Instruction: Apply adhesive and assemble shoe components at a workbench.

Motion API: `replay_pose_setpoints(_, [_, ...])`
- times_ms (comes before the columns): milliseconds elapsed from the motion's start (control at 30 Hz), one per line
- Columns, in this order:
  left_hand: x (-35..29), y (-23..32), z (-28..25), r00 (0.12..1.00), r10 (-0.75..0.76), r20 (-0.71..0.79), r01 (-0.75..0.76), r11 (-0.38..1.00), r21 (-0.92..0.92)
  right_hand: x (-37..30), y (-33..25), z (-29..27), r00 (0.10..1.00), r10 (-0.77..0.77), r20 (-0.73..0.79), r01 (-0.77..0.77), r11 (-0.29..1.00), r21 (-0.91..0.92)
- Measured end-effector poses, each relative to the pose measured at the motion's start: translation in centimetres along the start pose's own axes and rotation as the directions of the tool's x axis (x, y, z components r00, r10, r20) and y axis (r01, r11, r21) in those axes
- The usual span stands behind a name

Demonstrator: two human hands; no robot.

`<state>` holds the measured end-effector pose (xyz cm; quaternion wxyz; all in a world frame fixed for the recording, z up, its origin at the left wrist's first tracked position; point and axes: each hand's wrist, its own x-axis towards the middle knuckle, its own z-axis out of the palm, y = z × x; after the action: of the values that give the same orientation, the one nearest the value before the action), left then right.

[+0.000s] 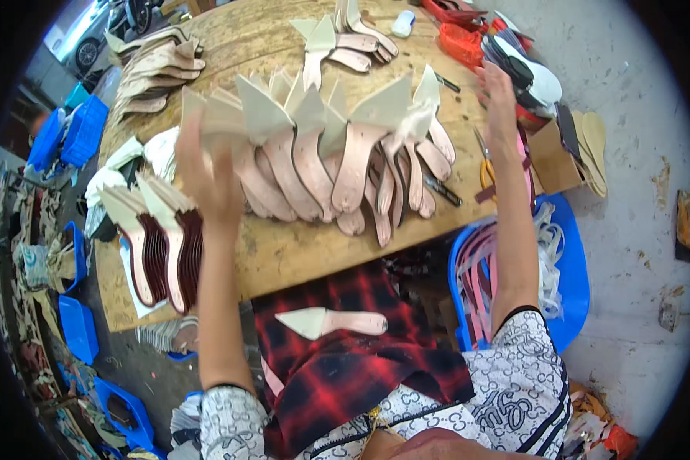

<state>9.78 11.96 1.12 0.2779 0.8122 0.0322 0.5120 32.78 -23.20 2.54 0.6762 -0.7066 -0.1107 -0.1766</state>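
A spread pile of pointed shoe insoles, with cream tips and pale pink curved heel ends, lies across the wooden table in front of me. My left hand, partly blurred, is raised at the pile's left end with fingers stretched; whether it touches the nearest insoles is unclear. Beyond the pile's right end, my right hand is held up at the table's right side, fingers extended and nothing in them. A single insole rests on the red and black checked cloth over my lap.
Two neat stacks of dark-edged insoles stand at the table's left corner. More insoles lie at the far left, others at the back. Scissors are near the right edge, above a blue tub of strips. An open cardboard box sits alongside.
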Motion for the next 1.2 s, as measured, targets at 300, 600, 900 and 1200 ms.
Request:
replay_pose_setpoints(300, [-11.2,-1.5,-0.3,0.979,-0.179,0.101,0.141,0.942,0.306,14.5,6.5,15.3,0.757,-0.046,0.652,0.384,0.839,-0.386])
replay_pose_setpoints(600, [-15.3,4.2,-4.5,0.643,-0.736,0.211,0.761,0.645,-0.069,18.4,17.7,23.9,0.286,0.127,0.950,0.957,-0.089,-0.276])
replay_pose_setpoints(900, [-12.5,0.8,-5.9,0.262,-0.965,0.007,0.929,0.250,-0.274,13.2,14.8,24.6,0.629,-0.075,0.773,0.732,0.392,-0.557])
replay_pose_setpoints(1200, [-5.6,-0.3,-4.6,0.960,-0.273,0.060,0.276,0.960,-0.055,12.8,10.7,18.3,0.714,-0.125,0.689,0.553,0.705,-0.445])
